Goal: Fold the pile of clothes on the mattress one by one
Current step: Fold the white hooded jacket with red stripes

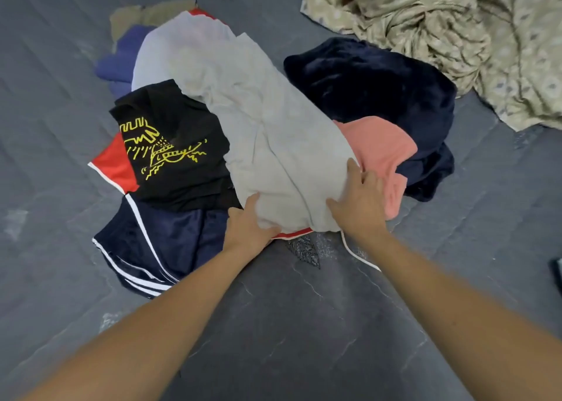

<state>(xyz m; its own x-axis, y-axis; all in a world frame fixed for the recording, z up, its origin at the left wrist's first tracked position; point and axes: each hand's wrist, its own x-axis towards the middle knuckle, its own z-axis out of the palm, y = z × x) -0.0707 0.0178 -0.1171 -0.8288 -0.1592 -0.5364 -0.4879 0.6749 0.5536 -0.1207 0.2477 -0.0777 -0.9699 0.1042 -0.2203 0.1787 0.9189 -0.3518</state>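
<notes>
My forearms reach out over the dark grey mattress (pixel 289 324) toward the pile of clothes (pixel 273 120) heaped mid-bed. The grey garment (pixel 258 120) is biggest and drapes over the top, so I judge it the one to fold first. It looks soft, rumpled, unfolded. My left hand (pixel 248 227) grips its near hem, fingers tucked under the cloth; my right hand (pixel 360 204) lies on its other corner, fingers spread over the pink top (pixel 383 154), pinning rather than pinching, I think.
</notes>
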